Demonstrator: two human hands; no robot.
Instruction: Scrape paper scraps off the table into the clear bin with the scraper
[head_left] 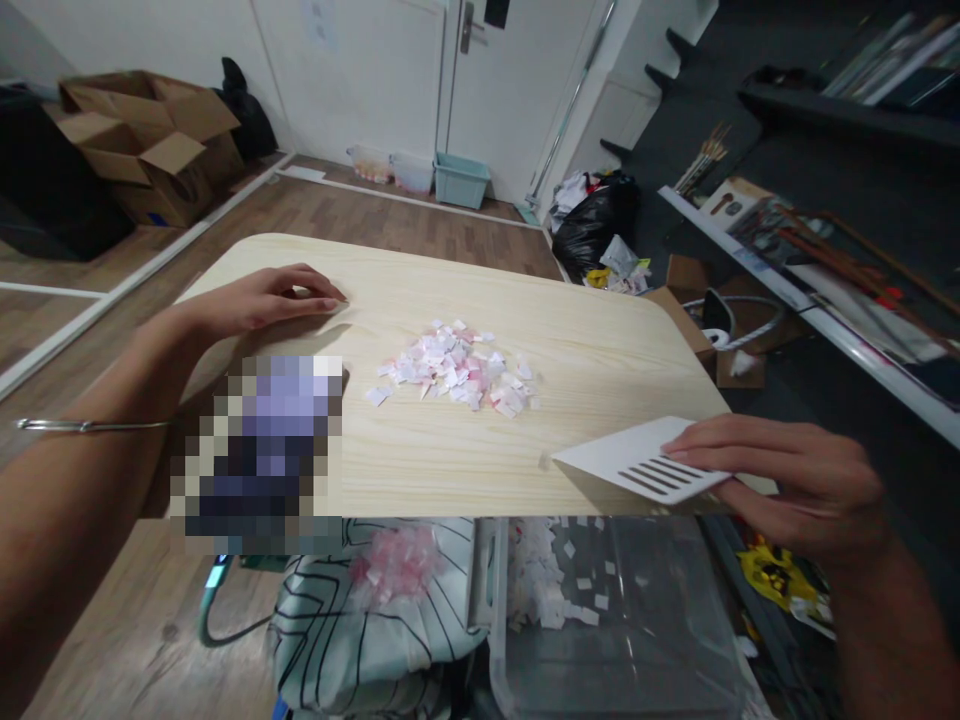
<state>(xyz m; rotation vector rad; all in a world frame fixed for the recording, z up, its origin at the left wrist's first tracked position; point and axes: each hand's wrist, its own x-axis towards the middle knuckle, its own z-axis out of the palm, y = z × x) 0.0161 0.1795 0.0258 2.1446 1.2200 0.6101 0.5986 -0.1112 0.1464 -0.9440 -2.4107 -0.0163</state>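
Note:
My right hand [787, 480] grips a white card [637, 455] by its right edge, thumb below and fingers on top. Several dark stripes run across the card, and its far-left corner comes down close to the table [600, 340]. Over the table's left side, my left hand [289, 298] has thumb and fingertips pinched together; what sits between them, if anything, is too small to make out. A loose heap of small white and pink paper-like pieces [450, 365] lies mid-table between the hands. One tiny clear piece [544, 461] rests near the card's corner.
Below the table edge, a clear plastic bin [622, 620] holds small white pieces. Beside it, pink pieces [397, 565] lie on striped fabric [322, 620]. A pixelated patch hides something at left. Cardboard boxes [157, 140], a black bag [600, 220] and a shelf [825, 300] surround the table.

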